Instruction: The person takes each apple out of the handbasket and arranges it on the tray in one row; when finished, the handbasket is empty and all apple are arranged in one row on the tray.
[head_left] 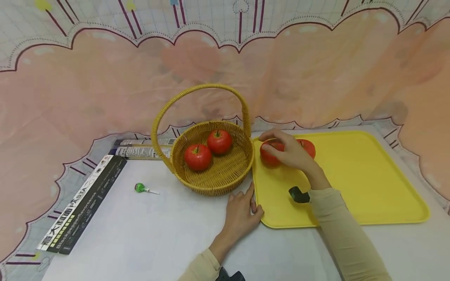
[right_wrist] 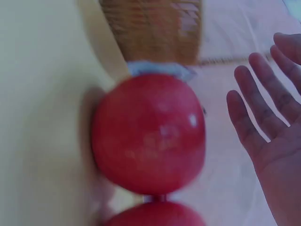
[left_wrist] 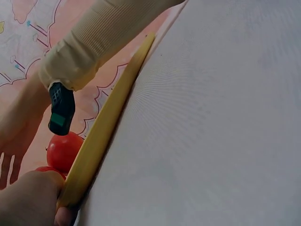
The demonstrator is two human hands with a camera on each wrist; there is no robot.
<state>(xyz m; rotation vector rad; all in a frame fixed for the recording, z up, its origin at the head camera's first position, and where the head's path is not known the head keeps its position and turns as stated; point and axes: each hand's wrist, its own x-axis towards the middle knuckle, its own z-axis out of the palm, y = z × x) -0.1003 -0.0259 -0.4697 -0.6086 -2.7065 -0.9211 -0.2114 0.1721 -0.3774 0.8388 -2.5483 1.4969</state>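
Observation:
My left hand (head_left: pixel 240 210) is at the near left corner of a yellow tray (head_left: pixel 369 175), its thumb and fingers pinching the rim (left_wrist: pixel 101 136). Over the tray's far left part, my right hand (head_left: pixel 290 154) hovers above a red apple (head_left: pixel 268 159), fingers spread and bent. The right wrist view has that hand (right_wrist: pixel 277 117) apart from the apple (right_wrist: pixel 150 134), with nothing in its grasp. A second apple (head_left: pixel 307 146) sits just behind the hand, partly hidden by it. Two more apples, one in front (head_left: pixel 198 157) and one behind (head_left: pixel 219 142), lie in a woven basket (head_left: pixel 218 181).
The basket's tall handle (head_left: pixel 200 88) arches up beside the tray. Left of it lie a green lollipop (head_left: pixel 140 187), a black and white pasta box (head_left: pixel 82 205) and clear packs of dry pasta (head_left: pixel 144 152). A patterned cloth (head_left: pixel 316 78) hangs behind the table.

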